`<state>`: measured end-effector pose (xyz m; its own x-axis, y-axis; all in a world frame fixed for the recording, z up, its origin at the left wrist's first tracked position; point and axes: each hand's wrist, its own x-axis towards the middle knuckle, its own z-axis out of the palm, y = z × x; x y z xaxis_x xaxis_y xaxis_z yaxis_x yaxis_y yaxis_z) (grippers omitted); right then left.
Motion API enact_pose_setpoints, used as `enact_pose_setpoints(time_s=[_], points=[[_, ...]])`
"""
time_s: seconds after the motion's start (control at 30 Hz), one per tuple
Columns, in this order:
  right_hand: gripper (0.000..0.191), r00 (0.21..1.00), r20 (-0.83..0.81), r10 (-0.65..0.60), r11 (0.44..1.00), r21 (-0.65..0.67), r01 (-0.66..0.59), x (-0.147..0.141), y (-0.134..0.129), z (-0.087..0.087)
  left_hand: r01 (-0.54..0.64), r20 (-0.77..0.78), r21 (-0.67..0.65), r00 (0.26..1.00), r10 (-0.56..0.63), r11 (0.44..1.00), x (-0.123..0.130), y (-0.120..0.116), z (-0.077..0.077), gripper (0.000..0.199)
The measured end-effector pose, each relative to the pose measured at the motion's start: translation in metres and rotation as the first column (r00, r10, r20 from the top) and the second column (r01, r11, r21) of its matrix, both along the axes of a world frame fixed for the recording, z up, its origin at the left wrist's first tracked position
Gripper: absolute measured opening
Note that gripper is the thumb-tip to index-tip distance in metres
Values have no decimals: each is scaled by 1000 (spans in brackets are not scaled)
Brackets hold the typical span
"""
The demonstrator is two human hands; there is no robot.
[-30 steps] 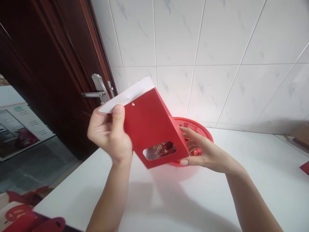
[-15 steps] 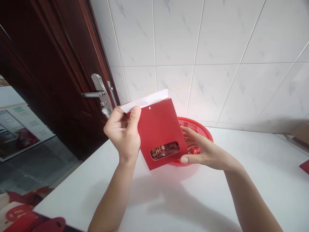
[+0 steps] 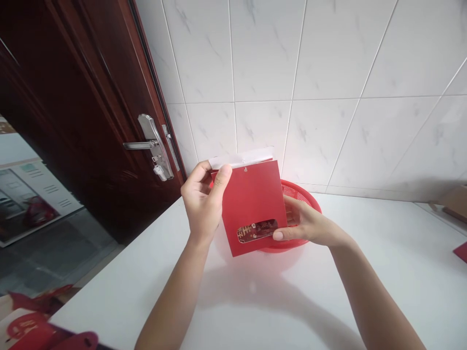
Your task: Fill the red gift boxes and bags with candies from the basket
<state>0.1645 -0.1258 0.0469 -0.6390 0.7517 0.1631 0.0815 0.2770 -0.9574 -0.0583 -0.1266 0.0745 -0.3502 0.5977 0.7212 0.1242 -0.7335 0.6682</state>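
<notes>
A red paper gift bag (image 3: 251, 194) with a white inner flap at its top is held up above the table, slightly tilted. Through its oval window near the bottom show dark red packets with gold lettering. My left hand (image 3: 206, 199) grips the upper left corner, thumb on the front and fingers behind. At the lower right edge, my right hand (image 3: 306, 226) has its thumb on the front near the window and its fingers behind, partly hidden. Behind the bag stands a red plastic basket (image 3: 310, 201), mostly covered by the bag and my right hand.
The white table (image 3: 383, 272) meets a tiled wall (image 3: 328, 53). To the left is a dark red door (image 3: 83, 87) with a metal handle. Red paper items (image 3: 54, 335) lie at the lower left. A cardboard box (image 3: 454, 201) sits at the right.
The bag has shifted a little right and is tilted less. My right hand has moved left and closed onto its lower right edge, while my left hand keeps its hold.
</notes>
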Motion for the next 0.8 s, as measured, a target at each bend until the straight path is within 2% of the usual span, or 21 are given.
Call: enact_pose_setpoints(time_s=[0.13, 0.23, 0.33, 0.5, 0.63, 0.8], points=[[61, 999, -39, 21, 1000, 11, -21, 2, 1, 0, 184, -40, -64, 982, -187, 981, -5, -1, 2, 30], [64, 999, 1, 49, 999, 8, -49, 6, 2, 1, 291, -65, -102, 952, -298, 951, -6, 0, 2, 29], [65, 999, -52, -6, 998, 62, 9, 8, 0, 5, 321, -101, -140, 936, -336, 937, -4, 0, 1, 26], [44, 938, -284, -198, 959, 143, 246, 6, -10, 11, 402, -171, -228, 880, -443, 887, 4, -3, -3, 25], [46, 913, -342, -221, 929, 212, 304, 6, -13, 10, 422, -154, -248, 872, -466, 872, 9, -3, -6, 30], [34, 900, -393, -189, 893, 313, 324, 6, -7, 5, 397, -164, -247, 882, -442, 884, 10, -2, -7, 24]])
